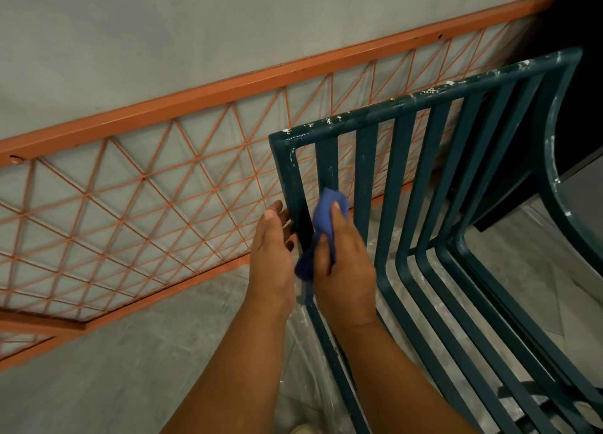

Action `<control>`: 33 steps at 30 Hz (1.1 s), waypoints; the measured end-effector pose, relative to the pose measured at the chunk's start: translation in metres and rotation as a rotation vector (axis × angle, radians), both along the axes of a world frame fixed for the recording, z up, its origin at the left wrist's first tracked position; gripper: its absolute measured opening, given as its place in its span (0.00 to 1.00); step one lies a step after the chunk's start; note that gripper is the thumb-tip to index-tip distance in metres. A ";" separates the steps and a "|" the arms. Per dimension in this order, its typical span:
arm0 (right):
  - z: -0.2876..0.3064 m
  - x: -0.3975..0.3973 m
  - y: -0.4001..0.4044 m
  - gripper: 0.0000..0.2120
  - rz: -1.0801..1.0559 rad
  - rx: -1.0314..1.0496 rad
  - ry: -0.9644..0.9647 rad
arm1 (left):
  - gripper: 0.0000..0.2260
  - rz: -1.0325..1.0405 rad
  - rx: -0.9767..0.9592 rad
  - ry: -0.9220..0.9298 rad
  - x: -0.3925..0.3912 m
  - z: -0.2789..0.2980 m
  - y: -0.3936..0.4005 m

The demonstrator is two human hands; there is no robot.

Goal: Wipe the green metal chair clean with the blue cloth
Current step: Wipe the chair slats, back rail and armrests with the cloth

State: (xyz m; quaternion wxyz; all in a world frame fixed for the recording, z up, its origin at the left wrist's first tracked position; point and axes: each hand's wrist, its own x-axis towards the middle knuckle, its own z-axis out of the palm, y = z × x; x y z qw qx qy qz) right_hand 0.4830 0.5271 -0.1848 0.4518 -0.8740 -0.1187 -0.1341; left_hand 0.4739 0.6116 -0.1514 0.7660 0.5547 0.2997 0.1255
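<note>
Orange lattice panel (137, 211) leaning along grey wall. Green metal chair (424, 179) at right, slatted back speckled white. Left hand (272, 251) with straight fingers against outer frame bar. Right hand (342, 257) gripping blue cloth (323, 218), bunched against left slat.

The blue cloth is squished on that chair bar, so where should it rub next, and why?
Probably slide the blue cloth up the slat toward the top rail of the green chair. The right hand grips it low on the backrest, the left hand rests on the outer post, and white specks show along that rail.
</note>
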 end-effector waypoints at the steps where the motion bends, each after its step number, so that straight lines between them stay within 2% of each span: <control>1: 0.004 0.003 0.009 0.25 0.056 0.002 -0.049 | 0.16 -0.006 -0.037 -0.002 0.000 0.000 0.000; 4: -0.007 0.011 0.030 0.27 0.253 -0.136 -0.149 | 0.21 -0.006 -0.143 -0.008 -0.001 -0.001 0.003; 8: -0.031 0.002 0.019 0.42 0.249 -0.283 -0.141 | 0.22 -0.009 -0.140 0.015 0.000 -0.002 0.012; 11: -0.046 -0.018 0.001 0.46 0.246 -0.405 -0.126 | 0.23 -0.028 -0.125 0.019 0.003 -0.002 0.016; 14: -0.049 -0.031 -0.015 0.38 0.229 -0.439 -0.132 | 0.25 -0.054 -0.104 0.003 0.001 -0.001 0.015; 16: -0.037 -0.028 -0.019 0.29 0.171 -0.342 -0.062 | 0.25 -0.069 -0.069 0.002 -0.001 -0.002 0.013; 18: -0.017 -0.019 -0.016 0.26 0.096 -0.214 -0.034 | 0.25 -0.064 -0.080 -0.007 -0.002 -0.003 0.012; 21: 0.013 0.004 0.004 0.29 0.101 -0.176 -0.202 | 0.25 -0.081 -0.118 -0.021 -0.002 -0.002 0.012; 23: 0.022 0.021 0.026 0.25 0.162 -0.245 -0.313 | 0.26 -0.079 -0.162 -0.035 -0.002 0.000 0.013; 27: 0.005 0.033 0.042 0.26 0.276 -0.325 -0.323 | 0.27 -0.087 -0.201 -0.045 -0.002 -0.001 0.015; 31: -0.012 0.037 0.019 0.38 0.364 -0.338 -0.343 | 0.28 -0.108 -0.140 -0.013 0.000 -0.002 0.017; 33: -0.008 0.036 0.026 0.37 0.326 -0.287 -0.300 | 0.27 -0.111 -0.150 -0.012 0.001 -0.001 0.017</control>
